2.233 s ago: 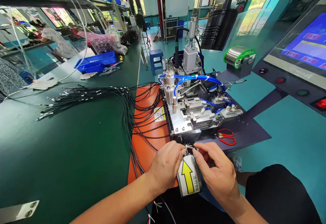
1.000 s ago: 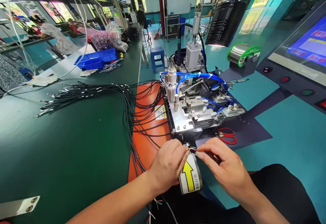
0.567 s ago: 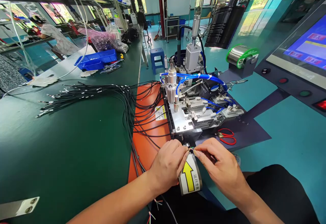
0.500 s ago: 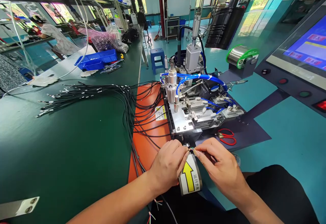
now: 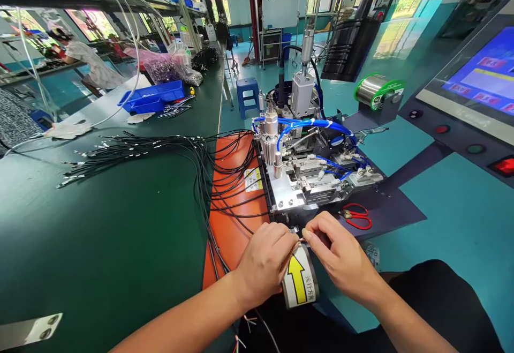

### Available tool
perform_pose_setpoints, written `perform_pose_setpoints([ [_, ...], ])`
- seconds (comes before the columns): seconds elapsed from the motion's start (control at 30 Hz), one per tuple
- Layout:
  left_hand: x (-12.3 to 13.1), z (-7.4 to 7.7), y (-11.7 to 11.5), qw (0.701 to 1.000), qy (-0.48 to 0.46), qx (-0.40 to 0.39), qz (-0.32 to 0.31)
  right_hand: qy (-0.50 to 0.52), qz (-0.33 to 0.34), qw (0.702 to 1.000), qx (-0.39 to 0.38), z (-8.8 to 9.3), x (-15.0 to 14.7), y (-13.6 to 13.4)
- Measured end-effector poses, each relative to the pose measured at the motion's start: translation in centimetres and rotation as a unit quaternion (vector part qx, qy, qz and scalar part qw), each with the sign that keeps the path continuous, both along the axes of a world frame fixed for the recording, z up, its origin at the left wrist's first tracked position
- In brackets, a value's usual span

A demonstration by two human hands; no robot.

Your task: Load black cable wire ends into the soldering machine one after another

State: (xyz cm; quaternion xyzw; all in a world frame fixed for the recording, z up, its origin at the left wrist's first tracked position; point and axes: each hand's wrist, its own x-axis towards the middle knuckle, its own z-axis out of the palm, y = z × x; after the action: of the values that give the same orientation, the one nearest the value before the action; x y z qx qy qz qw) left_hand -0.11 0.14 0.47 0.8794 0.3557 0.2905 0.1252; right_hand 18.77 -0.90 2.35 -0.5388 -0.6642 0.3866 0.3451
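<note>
My left hand (image 5: pixel 267 259) is closed around the end of a black cable, most of which is hidden under the fingers. At its fingertips the thin stripped wires (image 5: pixel 301 240) just show. My right hand (image 5: pixel 335 254) pinches those wires between thumb and forefinger, close to the left fingertips. Both hands are above a round metal part with a yellow arrow label (image 5: pixel 297 280), at the front of a soldering machine (image 5: pixel 289 187). More black cables (image 5: pixel 206 203) run across the orange surface to the left. Below my left forearm, cable ends with coloured wires (image 5: pixel 238 339) hang down.
Red-handled cutters (image 5: pixel 357 216) lie on the dark plate right of the machine. A solder spool (image 5: pixel 377 91) and a touchscreen panel (image 5: pixel 482 82) stand further right. On the green bench (image 5: pixel 132 246) are a cable bundle (image 5: pixel 128 147) and a blue bin (image 5: pixel 152 96). Another person (image 5: pixel 86 61) sits far left.
My right hand has moved slightly left and up, closer to my left fingertips. The wires that fanned out between the hands are now mostly covered by the right fingers.
</note>
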Motion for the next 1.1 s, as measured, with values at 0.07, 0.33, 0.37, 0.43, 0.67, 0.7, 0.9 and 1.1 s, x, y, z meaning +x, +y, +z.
perform_pose_setpoints([
  [0.07, 0.0, 0.0, 0.0, 1.000, -0.006, -0.003, -0.002, 0.043, -0.011, 0.997, -0.069, -0.2, 0.1, 0.0],
  [0.33, -0.1, -0.1, 0.0, 1.000, -0.016, -0.007, -0.005, 0.208, -0.003, 0.956, -0.205, -0.9, 0.2, -0.2],
  [0.37, -0.1, -0.1, 0.0, 1.000, -0.017, -0.007, -0.005, 0.217, -0.002, 0.954, -0.208, -1.0, 0.1, -0.2],
  [0.43, -0.1, -0.1, 0.0, 1.000, -0.021, -0.008, -0.007, 0.229, 0.002, 0.950, -0.210, -1.0, 0.1, -0.2],
  [0.67, -0.1, 0.0, 0.0, 1.000, -0.025, -0.015, -0.007, 0.222, 0.013, 0.944, -0.243, -1.0, 0.2, -0.2],
  [0.7, -0.1, 0.0, 0.0, 1.000, -0.025, -0.015, -0.008, 0.222, 0.014, 0.943, -0.248, -0.9, 0.3, -0.1],
  [0.9, -0.1, -0.1, 0.0, 1.000, -0.023, -0.011, 0.001, 0.236, 0.030, 0.936, -0.259, -0.3, 0.3, 0.0],
  [1.1, -0.1, -0.1, -0.2, 0.999, -0.016, -0.025, 0.012, 0.221, 0.051, 0.945, -0.238, -0.4, 0.4, 0.2],
])
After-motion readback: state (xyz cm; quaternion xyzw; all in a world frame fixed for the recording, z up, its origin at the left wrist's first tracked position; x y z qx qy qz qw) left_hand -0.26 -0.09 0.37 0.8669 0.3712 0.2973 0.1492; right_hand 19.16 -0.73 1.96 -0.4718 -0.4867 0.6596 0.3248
